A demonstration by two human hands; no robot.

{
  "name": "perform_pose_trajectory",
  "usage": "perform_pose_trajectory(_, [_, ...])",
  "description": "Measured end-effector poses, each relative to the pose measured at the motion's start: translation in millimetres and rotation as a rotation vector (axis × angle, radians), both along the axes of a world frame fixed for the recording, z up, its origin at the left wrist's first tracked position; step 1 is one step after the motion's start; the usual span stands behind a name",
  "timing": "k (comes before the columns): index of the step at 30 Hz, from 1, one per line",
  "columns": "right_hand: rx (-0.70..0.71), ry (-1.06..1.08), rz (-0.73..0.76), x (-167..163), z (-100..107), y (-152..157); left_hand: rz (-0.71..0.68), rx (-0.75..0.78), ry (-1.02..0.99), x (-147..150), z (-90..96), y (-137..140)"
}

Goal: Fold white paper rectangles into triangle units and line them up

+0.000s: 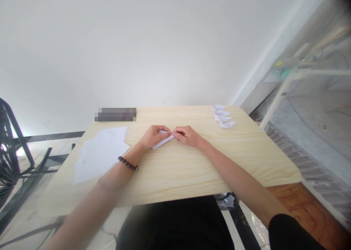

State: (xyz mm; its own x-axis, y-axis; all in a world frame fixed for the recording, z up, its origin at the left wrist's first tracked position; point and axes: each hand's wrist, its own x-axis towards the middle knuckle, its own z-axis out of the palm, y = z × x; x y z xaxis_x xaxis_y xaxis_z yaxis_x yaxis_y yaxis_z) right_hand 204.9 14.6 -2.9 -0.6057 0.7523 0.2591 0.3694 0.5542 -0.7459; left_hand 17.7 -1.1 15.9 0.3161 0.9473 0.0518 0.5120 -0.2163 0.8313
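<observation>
Head view: I look down on a pale wooden surface [192, 177].
Left hand [155, 136]: nearly closed, thumb and fingers pinching the folded paper [161, 144].
Right hand [188, 136]: curled, thumb and fingertips together at the paper's right end; I judge they grip that tip, though the contact is tiny from here.
Paper's place: between the hands, roughly midway between the surface's left and right edges.
Fold risk: uneven pull from the two pinches could skew the crease, I think; slipping right fingertips could let the tip spring loose.
Sheet risk: the loose sheets [101, 155] fan out by the left edge, and a sweep of the left arm [109, 188] could drag them.
Paper's look: white, narrow, its straight lower edge slanting up rightward; the fingers hide some layers.
Folded pieces [227, 125]: white, pointed, in a row near the far right corner.
</observation>
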Motion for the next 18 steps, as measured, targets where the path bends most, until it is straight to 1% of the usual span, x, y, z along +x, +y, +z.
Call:
perform_pose_trajectory(4, [0.064,-0.005,-0.01,-2.0,-2.0,-0.4,-0.009,0.036,0.033,0.3,-0.8,-0.6])
perform_pose_trajectory(7, [0.08,-0.002,-0.018,-1.9,-3.7,0.3,0.004,0.072,0.071,1.2,-0.4,-1.6])
perform_pose_trajectory(11, [0.06,-0.014,-0.012,-1.0,-4.7,1.3,-0.015,0.101,0.082,1.6,1.7,-2.4])
perform_pose_trajectory(15, [0.015,-0.028,0.009,-0.3,-3.3,1.4,-0.024,0.073,0.086,0.3,2.0,-2.0])
perform_pose_trajectory(18, [0.02,-0.019,0.009,-0.8,-2.0,0.5,-0.024,0.06,0.081,-0.4,1.4,-1.5])
